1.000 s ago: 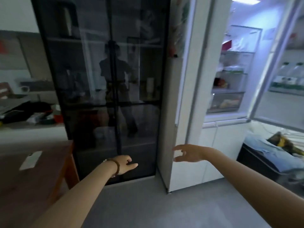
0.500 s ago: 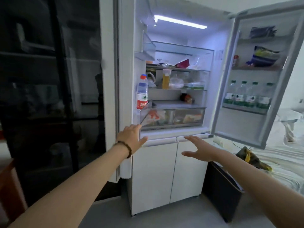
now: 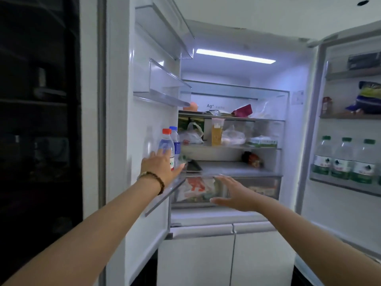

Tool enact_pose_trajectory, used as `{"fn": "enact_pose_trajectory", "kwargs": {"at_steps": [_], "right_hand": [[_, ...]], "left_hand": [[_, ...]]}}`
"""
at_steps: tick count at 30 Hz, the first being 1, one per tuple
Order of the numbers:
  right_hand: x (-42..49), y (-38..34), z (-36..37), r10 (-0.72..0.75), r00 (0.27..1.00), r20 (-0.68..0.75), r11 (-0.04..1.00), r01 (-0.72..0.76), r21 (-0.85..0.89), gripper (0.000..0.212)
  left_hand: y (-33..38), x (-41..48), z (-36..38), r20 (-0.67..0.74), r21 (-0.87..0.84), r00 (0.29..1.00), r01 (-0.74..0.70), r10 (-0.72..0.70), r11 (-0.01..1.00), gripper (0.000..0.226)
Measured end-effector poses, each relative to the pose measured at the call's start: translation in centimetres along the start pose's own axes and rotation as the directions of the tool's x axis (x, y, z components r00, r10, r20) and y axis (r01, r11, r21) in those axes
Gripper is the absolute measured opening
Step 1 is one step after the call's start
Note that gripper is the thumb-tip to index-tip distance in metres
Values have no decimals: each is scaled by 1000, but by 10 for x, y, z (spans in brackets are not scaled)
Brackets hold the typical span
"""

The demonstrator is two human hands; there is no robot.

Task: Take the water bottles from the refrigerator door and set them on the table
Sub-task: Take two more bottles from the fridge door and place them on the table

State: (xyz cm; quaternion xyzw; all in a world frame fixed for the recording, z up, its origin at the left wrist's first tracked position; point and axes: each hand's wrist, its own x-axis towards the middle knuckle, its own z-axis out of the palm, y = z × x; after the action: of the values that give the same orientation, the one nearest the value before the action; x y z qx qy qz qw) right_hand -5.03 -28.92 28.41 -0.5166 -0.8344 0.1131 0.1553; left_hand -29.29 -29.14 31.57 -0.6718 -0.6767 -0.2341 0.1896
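The refrigerator stands open with both doors swung out. In the left door's lower shelf (image 3: 175, 187) stands a red-capped water bottle (image 3: 166, 144), with a blue-capped bottle (image 3: 175, 141) right behind it. My left hand (image 3: 161, 167), a bead bracelet on its wrist, is spread open against the lower part of the red-capped bottle, fingers not closed around it. My right hand (image 3: 233, 193) hovers open and flat in front of the crisper drawer (image 3: 261, 187), holding nothing. Three green-capped bottles (image 3: 342, 159) stand in the right door shelf (image 3: 346, 183).
The inner shelves hold bags, a yellow juice carton (image 3: 216, 132) and other food. Upper left door bins (image 3: 165, 83) are bare. Snack packets (image 3: 369, 98) sit in the right door's upper shelf. A dark glass cabinet (image 3: 39, 120) stands to the left. White lower drawers (image 3: 226, 254) are closed.
The view has turned from the dark cabinet to the open refrigerator and moved closer. My left hand has risen to the red-capped bottle in the left door; my right hand has risen toward the crisper drawer.
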Motion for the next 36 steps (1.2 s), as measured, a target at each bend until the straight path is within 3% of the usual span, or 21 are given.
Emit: {"fn": "enact_pose_trajectory", "kwargs": {"at_steps": [4, 7, 12, 22, 24, 27, 31, 34, 36], "right_hand": [[64, 11, -23, -114, 992, -53, 993, 115, 24, 86], [112, 14, -38, -201, 973, -116, 963, 218, 159, 82], [196, 19, -39, -339, 905, -258, 883, 401, 243, 85], [315, 16, -41, -640, 738, -212, 613, 658, 437, 90], [328, 9, -42, -669, 708, -228, 540, 673, 506, 88], [341, -1, -33, -679, 697, -230, 433, 633, 642, 73], [349, -9, -18, -648, 707, -285, 327, 595, 734, 39], [353, -10, -14, -612, 729, -306, 259, 551, 793, 24], [356, -9, -14, -583, 748, -318, 213, 518, 829, 26]], "left_hand": [[-3, 38, 15, -28, 14, 993, 119, -118, 993, 74], [-2, 61, 28, -36, 22, 986, 165, -164, 986, 80], [2, 96, 56, -123, 10, 948, 296, -293, 955, 85], [15, 134, 72, -297, -136, 796, 511, -527, 849, 63], [18, 137, 73, -302, -182, 766, 538, -568, 823, 59], [22, 135, 76, -250, -387, 730, 527, -636, 757, 54], [29, 135, 78, -274, -535, 708, 450, -651, 715, 46], [30, 136, 86, -340, -629, 641, 389, -689, 673, 29], [32, 137, 91, -374, -671, 587, 363, -718, 646, 21]]}}
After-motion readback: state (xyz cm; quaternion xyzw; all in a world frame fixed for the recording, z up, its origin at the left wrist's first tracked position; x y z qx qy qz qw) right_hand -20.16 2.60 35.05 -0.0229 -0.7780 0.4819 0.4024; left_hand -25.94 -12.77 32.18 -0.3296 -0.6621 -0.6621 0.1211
